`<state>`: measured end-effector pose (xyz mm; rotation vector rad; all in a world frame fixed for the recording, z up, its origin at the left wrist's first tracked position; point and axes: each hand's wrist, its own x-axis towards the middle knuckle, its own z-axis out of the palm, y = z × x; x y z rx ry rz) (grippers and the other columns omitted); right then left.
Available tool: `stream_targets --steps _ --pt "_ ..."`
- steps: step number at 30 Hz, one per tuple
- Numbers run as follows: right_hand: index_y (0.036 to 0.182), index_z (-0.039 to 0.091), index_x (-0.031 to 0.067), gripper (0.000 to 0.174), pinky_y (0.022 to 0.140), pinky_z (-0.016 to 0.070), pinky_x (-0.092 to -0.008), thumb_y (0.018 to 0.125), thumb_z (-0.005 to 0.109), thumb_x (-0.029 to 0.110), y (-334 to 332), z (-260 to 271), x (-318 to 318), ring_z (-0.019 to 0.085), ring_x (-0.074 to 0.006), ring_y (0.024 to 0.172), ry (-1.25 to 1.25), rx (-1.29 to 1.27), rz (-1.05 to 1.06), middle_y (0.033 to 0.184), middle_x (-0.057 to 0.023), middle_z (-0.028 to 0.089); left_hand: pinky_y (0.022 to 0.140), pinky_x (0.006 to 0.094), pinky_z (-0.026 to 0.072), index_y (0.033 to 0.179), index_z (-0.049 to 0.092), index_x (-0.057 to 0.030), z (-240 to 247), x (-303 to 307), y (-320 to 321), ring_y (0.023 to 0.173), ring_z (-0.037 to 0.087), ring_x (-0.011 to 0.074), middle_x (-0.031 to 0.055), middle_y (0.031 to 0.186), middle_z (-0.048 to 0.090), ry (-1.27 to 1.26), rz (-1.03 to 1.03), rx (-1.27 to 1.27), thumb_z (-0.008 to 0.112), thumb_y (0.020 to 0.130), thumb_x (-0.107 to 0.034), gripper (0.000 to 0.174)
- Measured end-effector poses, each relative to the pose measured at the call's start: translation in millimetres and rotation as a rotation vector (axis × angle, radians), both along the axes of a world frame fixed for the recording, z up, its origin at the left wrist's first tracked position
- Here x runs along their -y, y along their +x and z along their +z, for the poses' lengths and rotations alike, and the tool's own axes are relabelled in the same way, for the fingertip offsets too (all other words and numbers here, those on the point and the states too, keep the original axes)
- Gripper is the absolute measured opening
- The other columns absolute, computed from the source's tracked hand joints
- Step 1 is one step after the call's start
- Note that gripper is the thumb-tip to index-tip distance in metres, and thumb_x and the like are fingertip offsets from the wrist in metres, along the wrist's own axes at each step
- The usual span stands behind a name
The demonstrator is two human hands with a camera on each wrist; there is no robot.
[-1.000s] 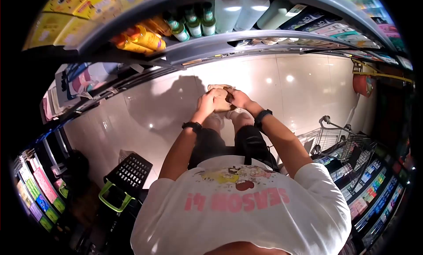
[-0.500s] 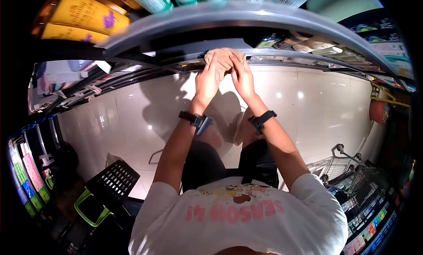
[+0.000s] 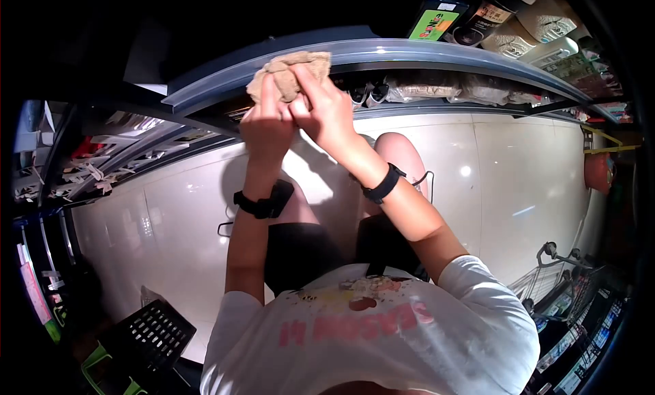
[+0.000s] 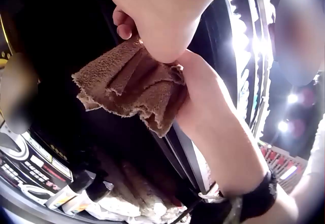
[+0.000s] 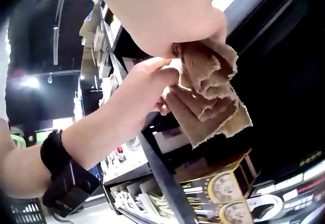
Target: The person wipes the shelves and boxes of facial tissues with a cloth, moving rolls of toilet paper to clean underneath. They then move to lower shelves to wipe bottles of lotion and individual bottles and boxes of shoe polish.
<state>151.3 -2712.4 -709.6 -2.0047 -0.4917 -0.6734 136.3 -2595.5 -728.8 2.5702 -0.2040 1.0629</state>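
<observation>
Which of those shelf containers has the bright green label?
The dark bottle, leftmost in its row and nearest the tan cloth; the black container beside it is brown-labelled.

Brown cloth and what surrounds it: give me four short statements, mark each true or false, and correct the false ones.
1. The left hand and right hand both hold the brown cloth. True.
2. The cloth is spread flat on the floor. False: it is creased and held up in the hands.
3. The white shirt bears pink lettering. True.
4. The black perforated basket is on the person's right. False: the basket is on the left.
</observation>
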Motion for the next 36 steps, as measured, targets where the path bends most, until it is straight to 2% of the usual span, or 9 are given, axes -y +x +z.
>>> stream_targets --steps 4,7,8,16,22,27,29,34,36 --pt "0.111 0.052 0.0133 0.043 0.052 0.0473 -0.0398 0.068 0.056 0.01 -0.4 8.9 -0.8 0.057 -0.0342 0.06 -0.123 -0.05 0.086 0.067 -0.0175 0.056 0.057 0.0366 0.0475 0.117 0.051 -0.0104 26.8 -18.6 -16.4 0.06 0.059 0.031 0.0158 0.07 0.06 -0.284 0.118 -0.247 0.048 0.07 -0.012 0.046" --pt "0.11 0.053 0.0178 0.043 0.053 0.0476 -0.0396 0.069 0.053 0.009 3.8 9.1 11.0 0.058 -0.0322 0.06 -0.217 -0.059 0.062 0.067 -0.0149 0.057 0.065 0.0345 0.0489 0.12 0.049 -0.0074 26.5 -14.0 -15.7 0.071 0.062 0.029 0.0213 0.083 0.061 -0.478 -0.009 -0.319 0.046 0.07 -0.014 0.05" --pt "0.11 0.054 0.0176 0.041 0.054 0.0477 -0.0399 0.07 0.052 0.009 5.1 7.9 14.5 0.058 -0.0314 0.061 -0.191 -0.051 0.048 0.069 -0.0146 0.058 0.057 0.0364 0.0473 0.118 0.051 -0.0076 11.6 -6.0 -8.2 0.059 0.057 0.0307 0.0172 0.072 0.059 -0.413 -0.073 -0.108 0.049 0.069 -0.008 0.049" --pt "0.113 0.054 0.0131 0.042 0.06 0.0476 -0.0367 0.072 0.049 0.006 0.0 3.8 89.3 0.061 -0.03 0.068 -0.119 -0.17 -0.207 0.082 -0.0158 0.062 0.047 0.0378 0.0468 0.123 0.046 -0.0153 16.8 79.2 3.5 0.051 0.057 0.0307 0.0136 0.059 0.057 -0.279 -0.236 -0.23 0.055 0.068 -0.01 0.056" --pt "0.113 0.053 0.0094 0.042 0.059 0.0484 -0.0322 0.072 0.051 0.004 3.9 -8.8 71.5 0.062 -0.0266 0.066 -0.053 -0.097 -0.07 0.081 -0.0158 0.062 0.047 0.035 0.0473 0.12 0.049 -0.0159 6.0 49.3 5.9 0.048 0.056 0.027 0.0115 0.055 0.055 -0.117 -0.197 -0.026 0.056 0.067 -0.01 0.054" --pt "0.116 0.047 0.0099 0.048 0.053 0.0481 -0.0363 0.069 0.056 0.008 16.1 -0.7 12.7 0.06 -0.0278 0.06 -0.29 0.107 0.174 0.069 -0.0135 0.059 0.048 0.0309 0.0458 0.113 0.055 -0.0143 -7.6 -23.2 5.0 0.043 0.051 0.0195 0.0053 0.051 0.051 -0.004 -0.004 0.15 0.056 0.061 -0.013 0.052" --pt "0.12 0.042 0.0075 0.056 0.048 0.0474 -0.0351 0.067 0.059 0.011 22.5 -11.5 -6.5 0.059 -0.0252 0.055 -0.402 0.188 0.267 0.063 -0.0113 0.057 0.048 0.0302 0.0454 0.109 0.057 -0.0066 -5.9 -50.4 0.6 0.041 0.05 0.0203 0.004 0.048 0.049 0.128 0.083 0.147 0.054 0.058 -0.008 0.051" --pt "0.129 0.032 0.0038 0.07 0.049 0.0459 -0.0362 0.067 0.062 0.011 34.2 -53.7 -27.2 0.057 -0.0264 0.053 -0.555 0.296 0.435 0.057 -0.0102 0.054 0.046 0.0319 0.0457 0.106 0.057 -0.0025 -35.3 -75.3 12.0 0.042 0.051 0.0253 0.0092 0.052 0.052 -0.095 -0.015 0.322 0.053 0.06 -0.005 0.046" --pt "0.13 0.03 0.0021 0.069 0.051 0.0462 -0.0376 0.07 0.061 0.011 33.6 -94.0 -33.5 0.057 -0.0295 0.055 -0.407 0.238 0.469 0.061 -0.0127 0.055 0.047 0.0316 0.0446 0.109 0.055 -0.005 -42.8 -65.9 3.9 0.045 0.052 0.0262 0.0093 0.053 0.053 -0.156 -0.081 0.312 0.055 0.062 -0.006 0.047"
